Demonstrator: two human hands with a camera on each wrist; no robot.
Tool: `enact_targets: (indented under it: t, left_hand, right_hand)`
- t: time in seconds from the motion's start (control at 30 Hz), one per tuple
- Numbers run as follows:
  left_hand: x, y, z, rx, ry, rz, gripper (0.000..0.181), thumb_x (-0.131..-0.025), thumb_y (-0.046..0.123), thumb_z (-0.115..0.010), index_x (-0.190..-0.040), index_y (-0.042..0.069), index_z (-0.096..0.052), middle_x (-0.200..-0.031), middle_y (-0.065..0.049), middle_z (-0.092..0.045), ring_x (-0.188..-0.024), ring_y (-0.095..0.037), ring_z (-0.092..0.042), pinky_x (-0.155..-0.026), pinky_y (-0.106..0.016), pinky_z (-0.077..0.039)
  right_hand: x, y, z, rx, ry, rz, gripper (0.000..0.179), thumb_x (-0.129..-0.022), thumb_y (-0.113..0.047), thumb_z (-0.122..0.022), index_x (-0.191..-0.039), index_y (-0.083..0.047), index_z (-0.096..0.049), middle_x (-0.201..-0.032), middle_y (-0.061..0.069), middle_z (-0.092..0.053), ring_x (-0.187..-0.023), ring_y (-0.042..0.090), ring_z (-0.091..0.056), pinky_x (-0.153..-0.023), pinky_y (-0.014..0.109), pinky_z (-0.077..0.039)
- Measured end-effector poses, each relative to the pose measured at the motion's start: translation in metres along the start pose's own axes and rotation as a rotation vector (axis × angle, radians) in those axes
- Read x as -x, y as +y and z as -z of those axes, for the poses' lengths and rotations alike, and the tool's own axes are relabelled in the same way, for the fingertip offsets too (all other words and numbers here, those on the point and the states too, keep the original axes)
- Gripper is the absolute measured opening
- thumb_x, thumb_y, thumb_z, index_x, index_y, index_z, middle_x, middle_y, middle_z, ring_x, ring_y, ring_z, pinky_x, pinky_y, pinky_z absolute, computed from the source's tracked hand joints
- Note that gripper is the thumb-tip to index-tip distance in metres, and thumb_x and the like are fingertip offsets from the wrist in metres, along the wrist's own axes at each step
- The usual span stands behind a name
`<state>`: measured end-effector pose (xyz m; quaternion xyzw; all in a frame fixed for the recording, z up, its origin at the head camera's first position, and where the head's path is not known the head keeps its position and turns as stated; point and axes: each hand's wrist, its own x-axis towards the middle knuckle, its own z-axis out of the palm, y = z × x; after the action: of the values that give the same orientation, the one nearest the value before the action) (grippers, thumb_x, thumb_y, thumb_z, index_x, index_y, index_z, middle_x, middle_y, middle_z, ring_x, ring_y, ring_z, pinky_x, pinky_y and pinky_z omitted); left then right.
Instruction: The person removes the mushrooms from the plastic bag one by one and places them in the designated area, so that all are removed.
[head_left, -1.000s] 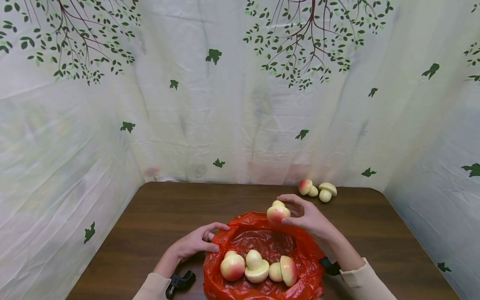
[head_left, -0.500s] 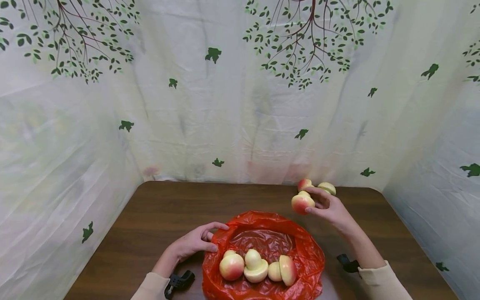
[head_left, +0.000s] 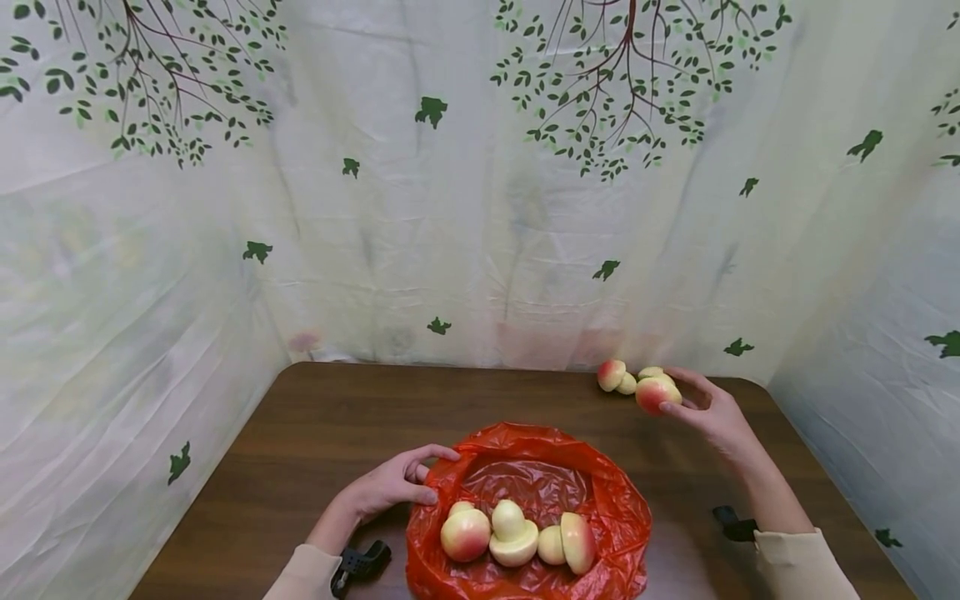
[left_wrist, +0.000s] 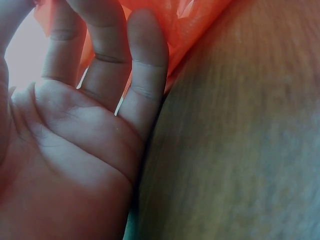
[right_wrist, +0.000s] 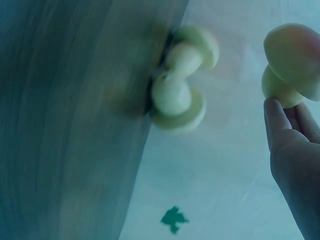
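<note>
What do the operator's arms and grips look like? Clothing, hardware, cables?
Left grip and right grip: bare human hands, no gloves. Plain cream, long fabric sleeves, cuffs ending short of the wrists. Each wrist carries a small, angular, black, plastic-looking device. No cables or markings discernible.

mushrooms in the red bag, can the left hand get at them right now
Probably yes: the left hand touches the rim of the red bag, whose wide-open mouth leaves the mushrooms inside uncovered.
</note>
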<state>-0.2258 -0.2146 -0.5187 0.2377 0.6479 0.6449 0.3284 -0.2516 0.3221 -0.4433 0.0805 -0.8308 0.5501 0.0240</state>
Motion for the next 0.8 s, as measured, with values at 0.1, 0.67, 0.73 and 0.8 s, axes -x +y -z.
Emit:
enact_targets:
  t: [0.1,0.67,0.73,0.8]
  left_hand:
    - [0.000,0.000,0.000,0.005,0.003,0.002,0.064,-0.101,0.011,-0.070,-0.155,-0.001,-0.040,-0.090,0.002,-0.080,-0.078,-0.008,-0.077,-0.079,-0.029,-0.066]
    - [0.000,0.000,0.000,0.021,-0.010,-0.009,0.064,-0.101,0.010,-0.070,-0.156,-0.002,-0.038,-0.092,0.001,-0.081,-0.079,-0.008,-0.078,-0.079,-0.029,-0.066]
    - [0.000,0.000,0.000,0.019,-0.009,-0.007,0.064,-0.101,0.011,-0.070,-0.156,-0.002,-0.038,-0.091,0.002,-0.081,-0.079,-0.008,-0.078,-0.080,-0.029,-0.066]
    - [0.000,0.001,-0.001,0.018,-0.009,-0.007,0.064,-0.101,0.011,-0.070,-0.156,-0.002,-0.038,-0.090,0.002,-0.080,-0.079,-0.008,-0.078,-0.080,-0.029,-0.066]
  right_hand:
    - [-0.002,0.007,0.010,0.019,0.022,-0.030,0.070,-0.102,-0.030,-0.073,-0.159,-0.002,-0.043,-0.152,0.009,-0.052,-0.115,-0.017,-0.055,-0.091,0.007,-0.052]
    - [-0.013,0.054,0.043,0.167,0.021,-0.116,0.075,-0.104,-0.034,-0.069,-0.160,0.005,-0.038,-0.160,0.031,-0.045,-0.101,-0.026,-0.044,-0.084,0.004,-0.047]
    - [-0.015,0.059,0.044,0.177,0.002,-0.125,0.076,-0.104,-0.033,-0.069,-0.159,0.007,-0.037,-0.160,0.035,-0.043,-0.101,-0.025,-0.043,-0.083,0.004,-0.046]
    - [-0.017,0.062,0.045,0.191,-0.004,-0.130,0.075,-0.104,-0.032,-0.070,-0.159,0.008,-0.037,-0.159,0.036,-0.043,-0.105,-0.019,-0.049,-0.083,0.003,-0.046]
